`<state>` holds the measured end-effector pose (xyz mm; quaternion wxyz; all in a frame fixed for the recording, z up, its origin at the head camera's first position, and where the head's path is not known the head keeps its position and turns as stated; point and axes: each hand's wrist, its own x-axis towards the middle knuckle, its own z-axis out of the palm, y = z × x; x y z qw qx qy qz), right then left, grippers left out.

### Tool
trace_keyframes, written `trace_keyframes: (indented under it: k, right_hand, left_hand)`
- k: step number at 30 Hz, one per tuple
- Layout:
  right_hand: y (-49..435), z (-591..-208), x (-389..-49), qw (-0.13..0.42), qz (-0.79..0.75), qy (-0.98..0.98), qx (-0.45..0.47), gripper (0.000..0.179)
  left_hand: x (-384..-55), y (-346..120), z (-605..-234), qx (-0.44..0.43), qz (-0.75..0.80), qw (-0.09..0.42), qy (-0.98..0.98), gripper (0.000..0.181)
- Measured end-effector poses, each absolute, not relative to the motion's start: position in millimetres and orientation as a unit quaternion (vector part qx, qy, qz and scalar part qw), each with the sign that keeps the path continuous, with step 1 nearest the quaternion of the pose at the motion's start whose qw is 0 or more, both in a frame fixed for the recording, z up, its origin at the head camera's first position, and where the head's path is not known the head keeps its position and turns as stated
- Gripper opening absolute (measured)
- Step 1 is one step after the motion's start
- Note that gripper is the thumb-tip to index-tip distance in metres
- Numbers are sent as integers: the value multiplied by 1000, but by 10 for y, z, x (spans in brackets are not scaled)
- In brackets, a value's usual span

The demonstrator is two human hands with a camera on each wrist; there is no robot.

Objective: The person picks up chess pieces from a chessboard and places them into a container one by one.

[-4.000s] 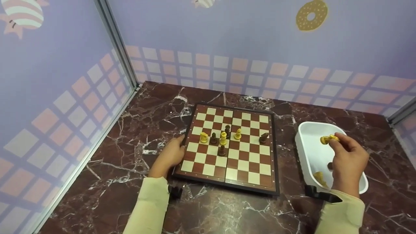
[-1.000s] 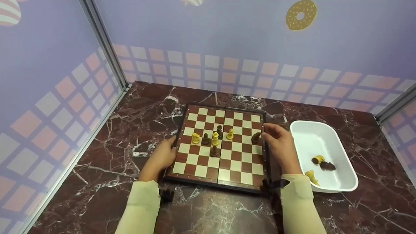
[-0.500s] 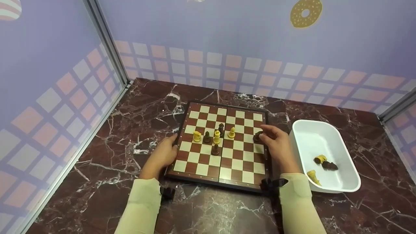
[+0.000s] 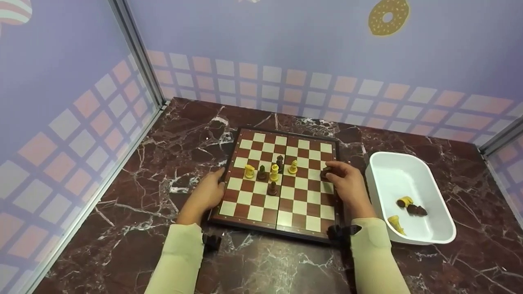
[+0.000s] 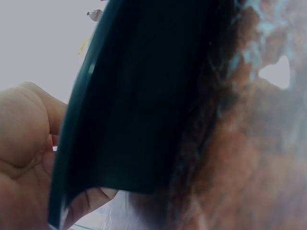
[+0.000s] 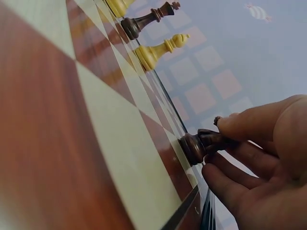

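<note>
A chessboard (image 4: pixel 299 195) with brown and cream squares lies on the marble table. At its left edge my left hand (image 4: pixel 206 192) holds the board's side; in the left wrist view that hand (image 5: pixel 24 139) is partly hidden behind the dark edge (image 5: pixel 120 105). My right hand (image 4: pixel 349 183) pinches a dark knight (image 6: pixel 194 147) between thumb and fingers over the board's right side, its base right at a square. Near the middle stand a yellow knight (image 4: pixel 249 171), a yellow king (image 4: pixel 274 173), a yellow bishop (image 4: pixel 293 167) and several dark pieces, among them a dark king (image 6: pixel 144 23).
Right of the board sits a white plastic tray (image 4: pixel 388 163) with two yellow pieces (image 4: pixel 395 223) and a dark piece (image 4: pixel 416 210) lying in it. Printed wall panels (image 4: pixel 261 45) bound the table behind and on both sides.
My right hand has gone from the tray, where it held a yellow piece, to the board's right side and has taken hold of the dark knight. My left hand stays at the board's left edge.
</note>
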<state>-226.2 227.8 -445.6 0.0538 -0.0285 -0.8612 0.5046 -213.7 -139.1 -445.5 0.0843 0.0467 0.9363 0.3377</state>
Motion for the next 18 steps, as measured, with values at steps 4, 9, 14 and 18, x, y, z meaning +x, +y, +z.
trace_keyframes:
  k: [4,9,14,18]
  right_hand:
    - [2280,-4463,-2261,65,502,-861,-44,27]
    - [2282,-4465,-2248,71,489,-868,-54,24]
    - [2276,-4458,-2249,84,490,-866,-48,22]
    - [2273,-4465,-2252,85,496,-862,-49,21]
  left_hand:
    - [-2137,-1387,-4457,46,340,90,935,50]
    - [-2143,-1383,-4464,41,343,98,933,50]
    - [-2149,-1385,-4461,33,346,98,933,50]
    - [-2149,-1384,-4460,30,346,96,933,50]
